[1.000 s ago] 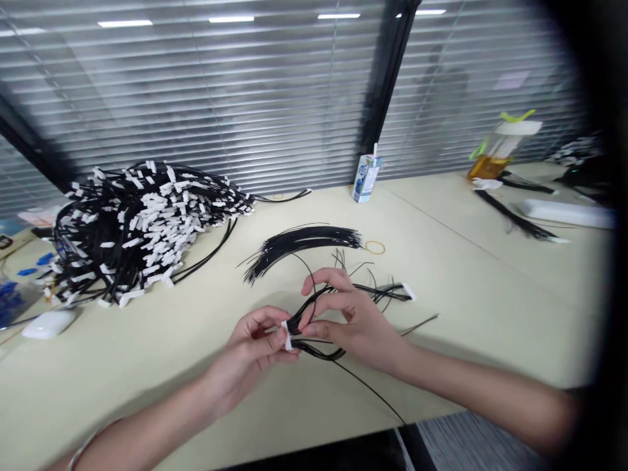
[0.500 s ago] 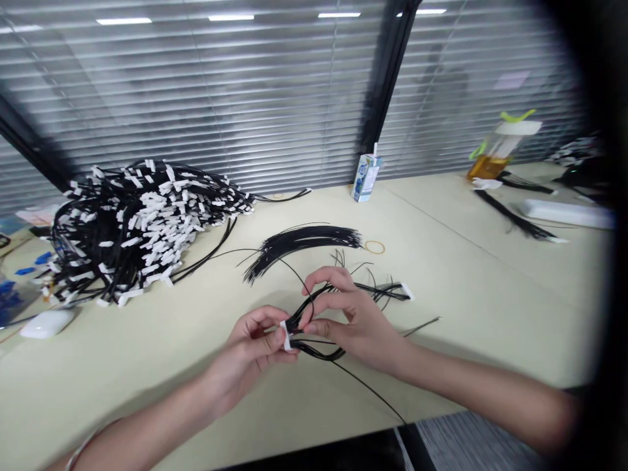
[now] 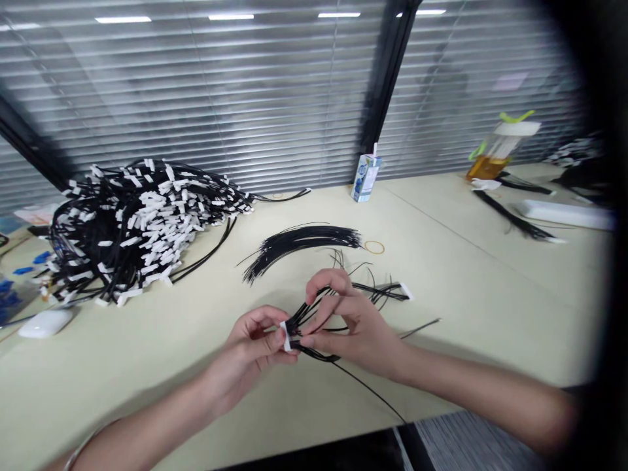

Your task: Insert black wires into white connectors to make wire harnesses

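Note:
Between the thumb and fingers of my left hand [image 3: 262, 340] is a white connector [image 3: 286, 335], turned so its wired side faces right. Black wires [image 3: 314, 353] run out of it in two groups and curve to the right, past my other hand. My right hand [image 3: 346, 320] is close to the connector, thumb and forefinger pinched on a black wire; its exact end is hidden by the fingertips. A second white connector [image 3: 406, 291] lies at the far end of the wires, on the table. One long loose wire [image 3: 370, 389] trails toward the front edge.
Behind my hands lies a bundle of cut black wires [image 3: 309, 242] beside a rubber band [image 3: 374, 247]. A big heap of wired white connectors [image 3: 167, 222] fills the left. A drink carton [image 3: 366, 178], a computer mouse [image 3: 46, 323] and a bottle of amber liquid [image 3: 493, 160] also stand around.
The wire that looped from the cut bundle up over my right hand's fingers has been drawn in toward the connector. My right fingers shifted slightly; my left hand has stayed put.

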Tool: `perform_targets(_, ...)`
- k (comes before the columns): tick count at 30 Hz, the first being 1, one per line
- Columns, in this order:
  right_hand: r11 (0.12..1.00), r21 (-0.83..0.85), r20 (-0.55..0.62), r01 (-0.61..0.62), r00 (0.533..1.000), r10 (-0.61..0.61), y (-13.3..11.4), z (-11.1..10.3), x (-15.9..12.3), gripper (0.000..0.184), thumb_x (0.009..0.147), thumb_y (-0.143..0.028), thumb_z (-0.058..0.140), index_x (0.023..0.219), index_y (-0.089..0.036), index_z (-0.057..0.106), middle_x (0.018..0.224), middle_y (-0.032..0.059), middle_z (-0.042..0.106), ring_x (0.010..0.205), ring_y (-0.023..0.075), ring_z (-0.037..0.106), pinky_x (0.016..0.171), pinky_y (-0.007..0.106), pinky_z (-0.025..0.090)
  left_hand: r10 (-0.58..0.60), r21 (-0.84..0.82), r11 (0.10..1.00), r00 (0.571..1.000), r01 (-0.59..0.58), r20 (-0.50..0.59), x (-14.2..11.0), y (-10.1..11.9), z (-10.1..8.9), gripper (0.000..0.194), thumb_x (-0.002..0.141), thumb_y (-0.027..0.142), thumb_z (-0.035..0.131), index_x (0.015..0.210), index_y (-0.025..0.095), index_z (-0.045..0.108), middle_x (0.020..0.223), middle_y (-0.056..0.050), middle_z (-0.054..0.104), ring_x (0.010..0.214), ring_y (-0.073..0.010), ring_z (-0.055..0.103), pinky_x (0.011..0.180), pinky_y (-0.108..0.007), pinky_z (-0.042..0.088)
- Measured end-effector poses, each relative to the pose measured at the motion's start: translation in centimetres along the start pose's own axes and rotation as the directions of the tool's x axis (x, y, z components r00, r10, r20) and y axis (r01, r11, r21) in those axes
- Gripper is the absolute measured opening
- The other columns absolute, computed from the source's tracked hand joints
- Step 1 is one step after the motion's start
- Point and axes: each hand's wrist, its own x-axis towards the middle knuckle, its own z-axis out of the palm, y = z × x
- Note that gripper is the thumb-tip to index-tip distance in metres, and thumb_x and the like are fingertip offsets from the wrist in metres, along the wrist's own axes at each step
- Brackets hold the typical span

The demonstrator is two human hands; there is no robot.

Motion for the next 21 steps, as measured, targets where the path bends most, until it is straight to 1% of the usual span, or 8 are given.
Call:
perform_targets(4,0.999,0.042,-0.002,0.026,1.0,-0.026,0.1,0.13,-0.21,0.009,0.072,-0.02,0.072,0.07,-0.023,0.064,0.095,0.0004,0.048,0.099,0.0149,0.044,0.092,0.035,0.031,0.008,-0.009,1.0,1.0,-0.008,-0.001,-0.03,-0.04,0.04,0.013,0.071,0.013,0.072,0.083,0.017,0.066,0.07,-0.001,0.064,0.063,-0.0117,0.062,0.062,-0.023,0.053)
perform_targets(11,0.987,0.154,-0.051,-0.051,0.997,0.06,0.33,0.4,-0.48,0.003,0.075,-0.026,0.069,0.074,-0.025,0.067,0.098,0.0027,0.049,0.101,0.0169,0.047,0.097,0.04,0.031,0.007,-0.015,1.0,1.0,-0.007,-0.009,-0.1,0.12,0.28,0.011,0.072,0.013,0.071,0.081,0.017,0.066,0.071,0.0,0.062,0.062,-0.0116,0.062,0.062,-0.024,0.053)
perform_targets(15,0.983,0.162,-0.061,-0.09,0.993,0.101,0.41,0.74,-0.63,0.003,0.075,-0.024,0.069,0.075,-0.027,0.068,0.1,0.0021,0.05,0.103,0.0168,0.046,0.099,0.041,0.028,-0.005,-0.016,1.0,1.0,0.006,0.005,-0.14,0.09,0.22,0.012,0.072,0.013,0.071,0.082,0.017,0.065,0.07,0.0,0.062,0.061,-0.0119,0.062,0.062,-0.025,0.053)
perform_targets(21,0.981,0.158,-0.056,-0.111,0.991,0.121,0.49,0.89,-0.66,0.006,0.073,-0.022,0.071,0.075,-0.027,0.068,0.1,0.001,0.05,0.102,0.0159,0.047,0.1,0.041,0.028,-0.006,-0.021,1.0,0.999,0.006,0.035,-0.15,-0.02,0.18,0.012,0.073,0.011,0.069,0.083,0.017,0.064,0.073,0.0,0.063,0.064,-0.012,0.063,0.063,-0.024,0.053)
